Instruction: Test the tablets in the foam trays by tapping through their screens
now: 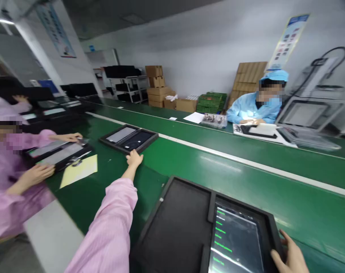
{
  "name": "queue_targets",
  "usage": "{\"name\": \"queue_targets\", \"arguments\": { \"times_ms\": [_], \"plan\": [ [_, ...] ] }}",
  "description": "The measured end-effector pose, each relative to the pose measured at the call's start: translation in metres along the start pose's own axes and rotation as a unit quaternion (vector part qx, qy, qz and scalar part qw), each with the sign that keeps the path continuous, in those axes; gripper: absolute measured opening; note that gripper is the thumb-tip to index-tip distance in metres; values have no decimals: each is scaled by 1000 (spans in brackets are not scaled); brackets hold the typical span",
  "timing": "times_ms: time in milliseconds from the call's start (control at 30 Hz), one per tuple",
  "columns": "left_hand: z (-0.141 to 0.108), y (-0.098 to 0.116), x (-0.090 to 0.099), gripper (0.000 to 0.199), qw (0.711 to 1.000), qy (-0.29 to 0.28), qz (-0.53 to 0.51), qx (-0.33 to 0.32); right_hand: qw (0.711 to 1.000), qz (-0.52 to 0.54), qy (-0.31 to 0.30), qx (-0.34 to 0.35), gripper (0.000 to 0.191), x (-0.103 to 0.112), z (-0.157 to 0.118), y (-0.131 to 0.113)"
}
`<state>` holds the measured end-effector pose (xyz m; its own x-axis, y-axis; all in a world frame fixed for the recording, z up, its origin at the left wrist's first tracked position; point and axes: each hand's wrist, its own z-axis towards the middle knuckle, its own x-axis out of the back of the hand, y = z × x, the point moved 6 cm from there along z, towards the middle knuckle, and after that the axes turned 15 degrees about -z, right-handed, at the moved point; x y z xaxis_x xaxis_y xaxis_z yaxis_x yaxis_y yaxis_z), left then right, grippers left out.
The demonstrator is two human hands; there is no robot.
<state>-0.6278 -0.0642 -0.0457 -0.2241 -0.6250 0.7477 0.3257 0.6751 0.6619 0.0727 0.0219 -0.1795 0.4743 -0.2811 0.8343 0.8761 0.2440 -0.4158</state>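
Hold the near tray (pixel 186 216) level at five o'clock, your right hand (pixel 292 254) gripping its edge, screen (pixel 236 237) inside; at eleven, your left hand (pixel 134 160) touches the far tray (pixel 150 141), grip unclear.

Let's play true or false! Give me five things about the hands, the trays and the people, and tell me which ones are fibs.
1. The left hand is at the far tray. True.
2. The right hand holds a spoon. False: it is at the near tray.
3. The screen shows green writing. True.
4. The cap across the table is red. False: it is blue.
5. The paper on the left is yellow. True.
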Motion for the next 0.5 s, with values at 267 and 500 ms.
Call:
{"name": "queue_targets", "arguments": {
  "times_ms": [267,500],
  "plan": [
    [4,40,-31,42,984,-79,143,-71,994,21,-81,-65,53,10,2,-29],
    [-60,93,-87,49,938,-228,189,-178,985,53,-134,-92,60,18,-11,-35]
  ]
}}
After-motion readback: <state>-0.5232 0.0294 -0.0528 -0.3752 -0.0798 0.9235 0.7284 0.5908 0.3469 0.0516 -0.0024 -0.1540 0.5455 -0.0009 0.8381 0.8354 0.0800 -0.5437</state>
